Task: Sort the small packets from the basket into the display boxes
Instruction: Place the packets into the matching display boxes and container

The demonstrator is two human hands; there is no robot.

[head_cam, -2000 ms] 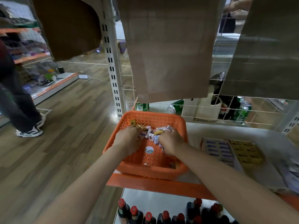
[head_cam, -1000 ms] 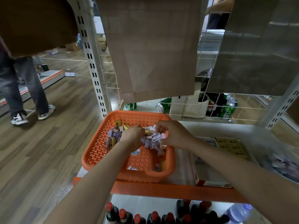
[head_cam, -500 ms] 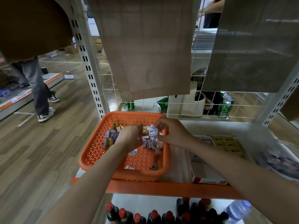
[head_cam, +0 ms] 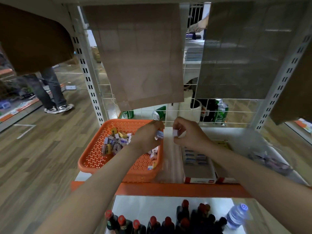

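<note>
**Both hands lifted over the basket, each pinching a small packet**

We hold our hands side by side, close but apart, above the right edge of the orange basket (head_cam: 92, 154). The left hand (head_cam: 146, 137) has its fingers curled around a small pale purple packet (head_cam: 159, 134), which is boxy and glossy. The right hand (head_cam: 189, 134) pinches another little purple packet (head_cam: 175, 133) between thumb and fingertips, just past the basket's rim.

The basket is rounded plastic, and its walls and floor are dotted with small holes. Inside it lies a loose heap of packets (head_cam: 116, 141), purple ones mixed with yellow ones, with a few strays near the right wall.

Just to the right of the basket stands a shallow cardboard display box (head_cam: 199, 180) with a red and white front. Rows of flat purple packets (head_cam: 194, 157) lie at its far end. Our right forearm hides most of a second box beside it.

Both sit on a white metal shelf with an orange front lip (head_cam: 185, 189). A brown paper bag (head_cam: 141, 56) hangs flat against the wire grid behind. Dark bottles with red caps (head_cam: 153, 223) stand on the shelf below.
</note>
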